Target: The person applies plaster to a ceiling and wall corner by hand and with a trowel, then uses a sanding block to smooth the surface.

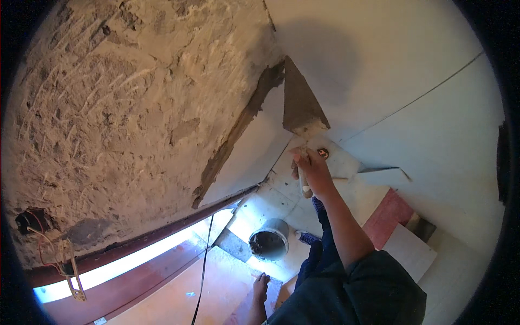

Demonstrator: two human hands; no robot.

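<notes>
Room: corner of a gouged plaster wall (124,97) and a smooth pale wall (428,59); places below are taken, as viewed, from the grey bucket (279,224).
Trowel (302,108): triangular brown-grey blade, pale smear at heel, stained light handle; above the bucket and slightly right, tip pointing upward beside the plaster's edge; contact with the wall cannot be told.
Right hand (314,169): above and right of the bucket; fingers wrapped around the trowel's handle.
Mortar strip (234,138): dark, ragged-edged, running along the border of the gouged plaster; above and left of the bucket, its upper end near the trowel tip.
Round fitting (323,153): small, dark with a coppery glint; above and right of the bucket, just beside the right hand.
Bucket contents: dark mix, consistency not discernible.
Left hand (261,288): below the bucket, apart from it; fingers curled inward, whether pinching anything cannot be told.
Footwear (309,237): patterned, dark; just right of the bucket.
Slabs: one red-faced (388,218), one pale (409,253), overlapping; well right of the bucket.
Cable (204,265): black, thin; left of the bucket.
Wall recess (33,220): dark, with red wires (41,254); far left of the bucket.
</notes>
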